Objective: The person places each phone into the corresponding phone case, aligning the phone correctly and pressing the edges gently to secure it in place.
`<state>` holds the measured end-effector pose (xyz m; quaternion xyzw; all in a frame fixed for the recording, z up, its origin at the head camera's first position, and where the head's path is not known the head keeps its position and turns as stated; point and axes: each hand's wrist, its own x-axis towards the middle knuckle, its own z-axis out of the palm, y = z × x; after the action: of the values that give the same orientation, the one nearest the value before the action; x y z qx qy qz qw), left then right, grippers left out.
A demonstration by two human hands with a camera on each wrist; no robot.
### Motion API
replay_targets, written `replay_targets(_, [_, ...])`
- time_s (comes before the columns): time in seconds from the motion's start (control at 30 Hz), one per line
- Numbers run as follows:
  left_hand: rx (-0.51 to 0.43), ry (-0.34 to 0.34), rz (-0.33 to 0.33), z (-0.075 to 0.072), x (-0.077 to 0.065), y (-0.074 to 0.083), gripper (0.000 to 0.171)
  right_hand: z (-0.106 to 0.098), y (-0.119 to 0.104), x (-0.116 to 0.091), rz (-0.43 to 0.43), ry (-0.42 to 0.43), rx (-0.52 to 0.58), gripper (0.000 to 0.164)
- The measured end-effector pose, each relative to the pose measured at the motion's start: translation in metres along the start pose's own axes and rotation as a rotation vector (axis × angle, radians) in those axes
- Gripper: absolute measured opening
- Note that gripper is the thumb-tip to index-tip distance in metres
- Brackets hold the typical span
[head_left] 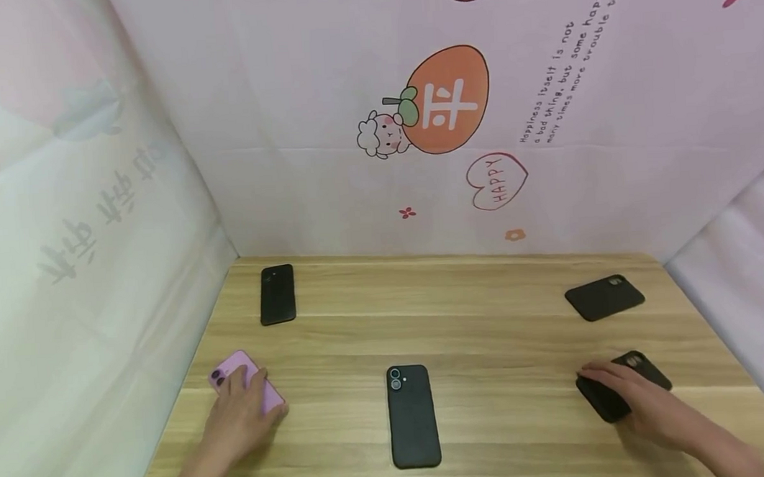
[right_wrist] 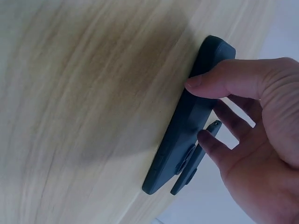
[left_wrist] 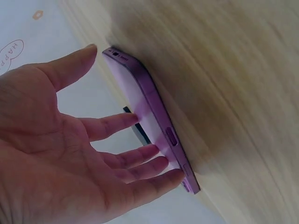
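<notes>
My left hand (head_left: 235, 412) lies over a pink-purple phone (head_left: 272, 397) at the left of the table, camera side up. In the left wrist view its fingertips touch the phone's back, while the thumb stretches beside the bottom end with the charging port. On the right, my right hand (head_left: 643, 401) holds a black phone (head_left: 604, 402), camera side up. The right wrist view has the thumb (right_wrist: 203, 84) against the phone's side edge and the other fingers across its back. Part of the phone lies hidden under the hand.
Another black phone (head_left: 414, 420) lies at the front middle, its two lenses facing up. One more black phone (head_left: 278, 296) is at the back left, and a further dark phone (head_left: 604, 299) lies beyond my right hand. Printed cloth (head_left: 315, 199) hangs along the table's back and sides.
</notes>
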<state>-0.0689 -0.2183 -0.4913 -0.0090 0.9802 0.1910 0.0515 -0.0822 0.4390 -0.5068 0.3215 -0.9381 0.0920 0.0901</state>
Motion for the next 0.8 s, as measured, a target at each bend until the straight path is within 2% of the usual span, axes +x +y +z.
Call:
replay_targets(0.13, [0.008, 0.040, -0.054, -0.004, 0.000, -0.004, 0.082, -0.006, -0.005, 0.000, 0.106, -0.022, 0.025, 0.094])
replay_targets(0.27, [0.039, 0.070, -0.138, -0.014, 0.002, -0.014, 0.087, -0.015, -0.007, 0.004, 0.285, -0.030, 0.030, 0.075])
replay_targets(0.37, [0.054, 0.033, -0.193, -0.023, 0.003, -0.020, 0.095, -0.022, -0.005, 0.005, 0.423, -0.062, 0.035, 0.071])
replay_targets(0.5, [0.071, -0.048, -0.244, -0.029, 0.004, -0.023, 0.105, -0.030, 0.000, 0.006, 0.593, -0.162, 0.024, 0.076])
replay_targets(0.7, [0.081, -0.089, -0.267, -0.029, 0.003, -0.024, 0.115, -0.040, 0.005, 0.001, 0.821, -0.307, 0.094, 0.069])
replay_targets(0.8, [0.095, -0.113, -0.268, -0.027, 0.003, -0.023, 0.120, -0.041, 0.005, -0.002, 0.883, -0.384, 0.121, 0.071])
